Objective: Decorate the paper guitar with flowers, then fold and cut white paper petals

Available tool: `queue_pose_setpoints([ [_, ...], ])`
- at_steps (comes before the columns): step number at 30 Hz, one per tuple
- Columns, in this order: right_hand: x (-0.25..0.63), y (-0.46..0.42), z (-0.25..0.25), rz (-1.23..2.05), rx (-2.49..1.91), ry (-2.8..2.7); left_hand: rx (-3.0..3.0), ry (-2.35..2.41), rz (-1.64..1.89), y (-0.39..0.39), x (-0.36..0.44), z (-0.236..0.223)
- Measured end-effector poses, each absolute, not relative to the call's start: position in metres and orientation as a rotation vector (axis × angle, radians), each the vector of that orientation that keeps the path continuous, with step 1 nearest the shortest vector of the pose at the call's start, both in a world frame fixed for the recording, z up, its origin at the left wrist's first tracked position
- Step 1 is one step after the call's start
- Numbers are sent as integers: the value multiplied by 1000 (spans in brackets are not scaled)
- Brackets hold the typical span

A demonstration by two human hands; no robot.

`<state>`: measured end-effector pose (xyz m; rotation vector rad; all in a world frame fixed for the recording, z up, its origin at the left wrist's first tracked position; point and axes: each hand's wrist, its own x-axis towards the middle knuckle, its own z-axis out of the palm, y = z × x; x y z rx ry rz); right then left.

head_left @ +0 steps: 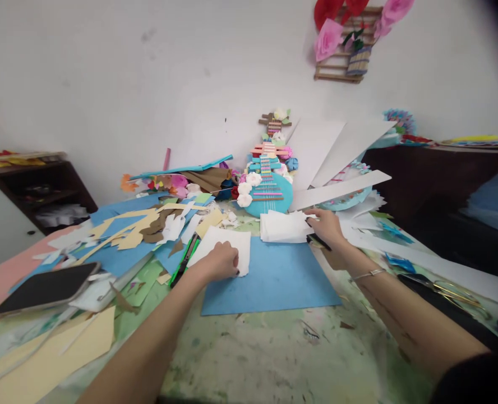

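Observation:
My left hand (222, 261) is closed, its fingers curled down at the lower right corner of a white paper sheet (209, 242). That sheet overlaps the left part of a flat blue sheet (270, 286). At the right end of a small stack of white paper (283, 226), my right hand (327, 225) has its thumb and fingers closed on the edge. The stack lies along the blue sheet's far edge. A dark object (318, 242) shows partly below my right hand; its kind is unclear. Left of the white sheet lies a green and black utility knife (185, 259).
Behind the stack stands a blue paper lute (274, 193) with white flowers. Paper scraps (148, 224), a phone (47, 287) and a metal ruler (127, 272) cover the left side. On the right are scissors (459, 294) and long white strips (434, 261).

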<state>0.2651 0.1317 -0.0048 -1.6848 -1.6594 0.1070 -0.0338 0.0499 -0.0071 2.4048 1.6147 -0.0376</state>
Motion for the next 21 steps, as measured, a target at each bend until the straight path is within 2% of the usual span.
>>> queue_pose_setpoints([
  [6,253,76,-5,56,-1519,-1776,2435,1503,-38,46,-33,-1],
  [12,248,38,-23,203,-1275,-1832,2350,1482,38,53,-36,-1],
  [17,242,23,-31,236,-1177,-1909,2192,1539,409,59,-38,-2],
  [21,231,13,-33,469,-1058,-2030,2123,1262,767,44,-11,-8],
])
